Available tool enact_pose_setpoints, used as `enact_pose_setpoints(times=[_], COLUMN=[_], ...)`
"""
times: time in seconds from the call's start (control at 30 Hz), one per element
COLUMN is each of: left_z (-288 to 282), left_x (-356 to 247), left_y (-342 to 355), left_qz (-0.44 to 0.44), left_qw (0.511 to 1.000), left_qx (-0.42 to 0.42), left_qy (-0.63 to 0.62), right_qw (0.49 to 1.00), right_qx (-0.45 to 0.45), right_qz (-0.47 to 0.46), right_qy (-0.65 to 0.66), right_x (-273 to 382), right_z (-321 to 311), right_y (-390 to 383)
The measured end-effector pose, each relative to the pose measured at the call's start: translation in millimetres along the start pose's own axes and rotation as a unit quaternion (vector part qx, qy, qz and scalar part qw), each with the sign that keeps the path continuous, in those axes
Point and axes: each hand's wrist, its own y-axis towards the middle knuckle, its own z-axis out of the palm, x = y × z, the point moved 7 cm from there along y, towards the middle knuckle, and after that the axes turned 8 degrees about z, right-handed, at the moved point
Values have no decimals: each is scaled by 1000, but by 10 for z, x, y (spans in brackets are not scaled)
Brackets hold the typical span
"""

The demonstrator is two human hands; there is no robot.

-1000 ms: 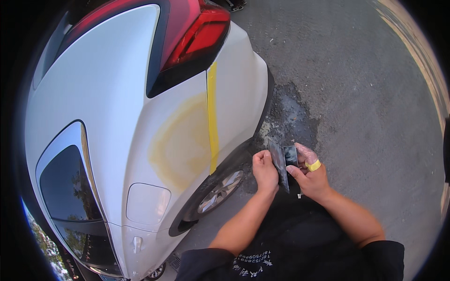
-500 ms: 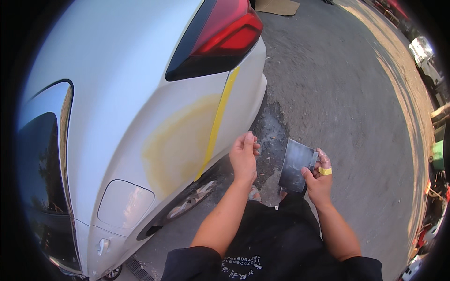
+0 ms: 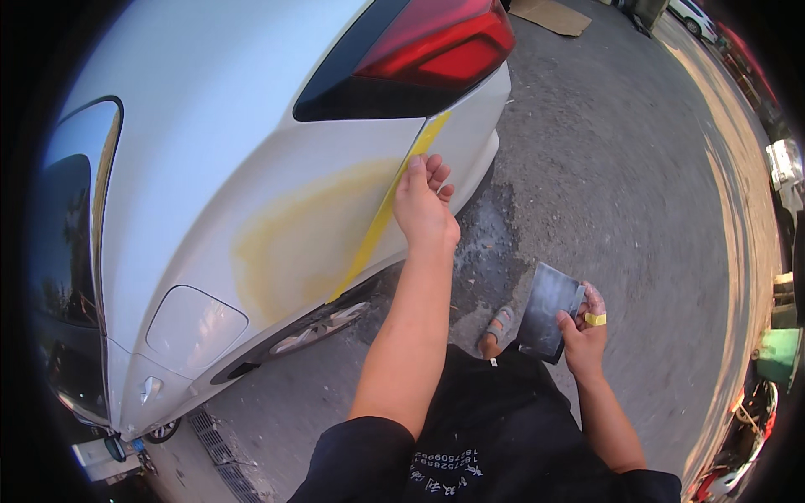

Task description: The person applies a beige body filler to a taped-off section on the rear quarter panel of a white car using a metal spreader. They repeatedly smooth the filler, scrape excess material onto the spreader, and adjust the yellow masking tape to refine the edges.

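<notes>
The rear side panel of a white car (image 3: 201,210) fills the left. On it is a yellowish-edged, dull grey patch (image 3: 306,226), bordered on the right by a strip of yellow tape (image 3: 369,239). My left hand (image 3: 426,199) is at the upper part of the tape, fingers loosely curled and apart, with nothing visible in them; whether it touches the panel I cannot tell. On the right, low beside my body, my right hand (image 3: 584,331) grips a flat dark grey rectangular plate (image 3: 547,312) with whitish smears. Yellow tape (image 3: 595,319) wraps one of its fingers.
A red tail light (image 3: 453,50) sits above the patch, and a fuel flap (image 3: 197,331) lower left. The rear wheel (image 3: 323,327) shows beneath the panel. Cardboard (image 3: 552,17) lies on the grey ground (image 3: 646,226). A green container (image 3: 778,356) stands at the far right.
My left hand has moved up and forward, from beside the panel's lower edge to the upper part of the yellow tape. My right hand still holds the plate, slightly lower and farther right in view.
</notes>
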Motion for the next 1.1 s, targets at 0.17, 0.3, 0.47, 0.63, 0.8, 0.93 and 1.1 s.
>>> enact_pose_setpoints(times=[0.17, 0.3, 0.47, 0.63, 0.8, 0.93, 1.1], left_z=[25, 29, 23, 15, -24, -83, -118], left_x=[-4, -11, 3, 10, 19, 43, 30], left_y=[-2, -23, -1, 2, 1, 17, -14], left_qz=[8, 2, -3, 0, 0, 5, 10], left_qw=[1000, 999, 999, 999, 999, 999, 998], left_qx=[-22, -30, -25, -24, -27, -32, -38], left_qy=[-5, -13, -29, -36, -40, -37, -42], right_qw=[1000, 999, 999, 999, 999, 999, 999], right_qx=[12, 25, 34, 23, 23, 14, 23], right_qz=[9, 1, 19, 23, 10, 19, 8], right_qy=[-15, -24, -3, 17, -21, -23, -27], right_x=[12, -38, -43, -61, -77, -85, -155], right_z=[31, 36, 64, 87, 57, 62, 40], right_y=[57, 73, 62, 50, 44, 46, 72])
